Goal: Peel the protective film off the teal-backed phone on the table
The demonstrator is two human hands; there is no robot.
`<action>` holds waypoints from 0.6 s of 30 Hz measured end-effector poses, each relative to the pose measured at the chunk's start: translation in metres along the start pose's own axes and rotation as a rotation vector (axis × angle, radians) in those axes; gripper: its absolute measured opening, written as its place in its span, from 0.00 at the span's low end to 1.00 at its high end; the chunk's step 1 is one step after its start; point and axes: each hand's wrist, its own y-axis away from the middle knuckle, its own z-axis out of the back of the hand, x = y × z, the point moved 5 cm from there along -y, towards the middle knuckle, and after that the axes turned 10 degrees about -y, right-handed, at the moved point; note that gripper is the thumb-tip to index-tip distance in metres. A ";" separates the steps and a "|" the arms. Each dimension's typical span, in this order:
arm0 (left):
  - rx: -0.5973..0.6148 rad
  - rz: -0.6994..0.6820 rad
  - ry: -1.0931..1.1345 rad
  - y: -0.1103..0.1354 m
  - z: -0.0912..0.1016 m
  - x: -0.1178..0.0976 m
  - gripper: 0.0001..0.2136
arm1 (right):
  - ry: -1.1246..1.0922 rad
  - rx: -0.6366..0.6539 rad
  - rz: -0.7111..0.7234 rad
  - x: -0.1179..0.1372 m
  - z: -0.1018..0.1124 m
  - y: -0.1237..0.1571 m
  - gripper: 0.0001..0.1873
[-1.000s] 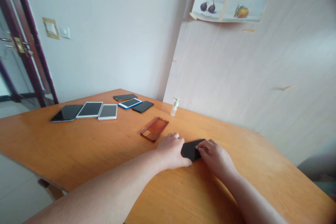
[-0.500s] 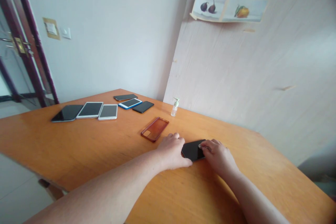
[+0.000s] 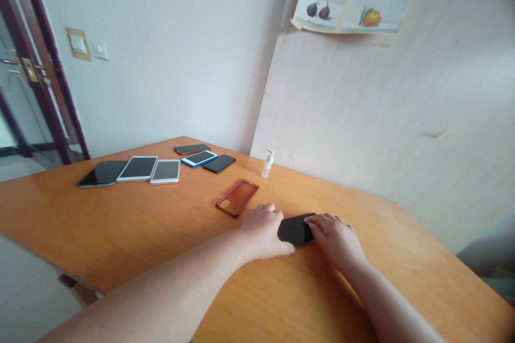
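Note:
A black smartphone (image 3: 295, 229) lies flat on the wooden table, screen up. My left hand (image 3: 266, 231) grips its left end, with the thumb at the near edge and the fingers at the far edge. Over the right part of the screen, my right hand (image 3: 336, 237) has its fingers bent together and their tips pressed to the glass. A small pale bit shows at those fingertips, too small to name. Just beyond my left hand rests a reddish-brown translucent phone case (image 3: 238, 198), its camera cutout toward me.
A small clear pump bottle (image 3: 267, 164) stands near the table's back edge. Further left lie a dark tablet (image 3: 103, 173), two white tablets (image 3: 138, 168) and several phones, one in a blue case (image 3: 199, 158). A wall rises behind the table (image 3: 169, 220).
My right hand's fingers have shifted slightly on the phone's screen. My left hand, the phone and the case stay where they were.

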 end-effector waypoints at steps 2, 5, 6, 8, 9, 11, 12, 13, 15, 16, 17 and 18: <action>0.001 0.002 0.006 0.000 0.000 0.000 0.26 | 0.010 -0.011 -0.050 -0.013 0.001 -0.002 0.14; -0.002 0.000 -0.005 0.000 0.001 0.000 0.26 | -0.069 0.011 0.036 -0.003 -0.003 0.000 0.16; -0.001 -0.002 -0.012 0.000 0.001 0.000 0.25 | -0.107 0.024 0.094 0.005 -0.004 0.002 0.16; 0.001 -0.002 -0.023 0.000 0.001 -0.001 0.24 | -0.161 0.059 0.201 0.022 -0.007 0.006 0.17; 0.003 -0.001 -0.027 0.000 0.001 -0.001 0.24 | -0.166 0.072 0.228 0.027 -0.007 0.007 0.17; 0.002 0.006 -0.026 0.000 0.001 0.000 0.24 | -0.130 0.074 0.201 0.025 -0.008 0.007 0.17; 0.004 0.008 -0.022 0.000 0.001 0.000 0.25 | -0.099 0.064 0.158 0.019 -0.007 0.005 0.17; 0.007 0.009 -0.017 0.000 0.001 0.000 0.25 | -0.068 0.050 0.106 0.011 -0.006 0.003 0.18; 0.016 0.007 -0.006 0.000 0.001 0.000 0.25 | -0.029 0.026 0.022 -0.002 -0.005 0.001 0.19; 0.018 0.006 -0.003 0.000 0.001 0.000 0.25 | -0.023 0.024 0.004 -0.006 -0.004 0.000 0.19; 0.017 0.004 -0.004 0.000 0.001 -0.001 0.25 | -0.025 0.030 0.002 -0.006 -0.004 0.000 0.19; 0.012 0.003 -0.007 0.000 0.001 -0.001 0.25 | -0.033 0.042 0.015 -0.003 -0.005 0.001 0.19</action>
